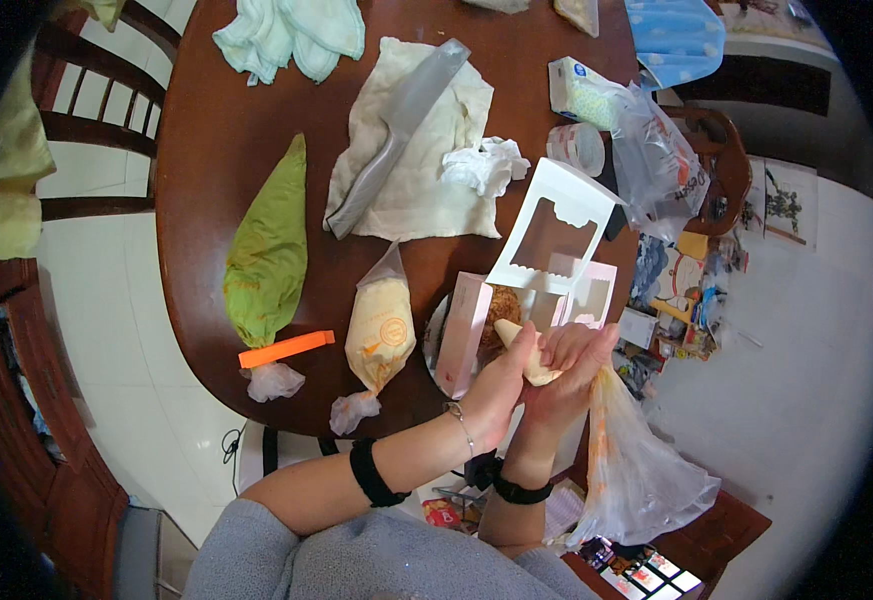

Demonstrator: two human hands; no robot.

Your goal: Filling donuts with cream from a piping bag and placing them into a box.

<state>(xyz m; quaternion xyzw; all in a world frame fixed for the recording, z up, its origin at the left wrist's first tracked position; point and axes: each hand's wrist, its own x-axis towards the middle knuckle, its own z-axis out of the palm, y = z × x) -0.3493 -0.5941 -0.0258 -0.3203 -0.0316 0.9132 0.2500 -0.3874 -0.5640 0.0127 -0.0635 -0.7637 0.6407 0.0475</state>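
My right hand (571, 360) is closed round a piping bag of cream-coloured filling (537, 364), whose loose plastic end (631, 465) hangs down at the right. My left hand (498, 390) touches the same bag near its tip; whether it grips it is unclear. The tip points into a pink cake box (460, 330) with a white windowed lid (515, 259) standing up. Inside lies a brown, crumbly-looking food (504, 304), partly hidden by the box and hands. To the left lie a cream-filled piping bag (380, 330) and a green piping bag (267, 255) with an orange clip (286, 349).
A grey plastic-covered tool (402, 120) rests on a cream cloth (444, 210) beside crumpled white tissue (485, 165). Pale green cloths (294, 34) lie at the back left. A tape roll (577, 148), a tissue pack (582, 94) and a plastic bag (654, 165) are at the back right.
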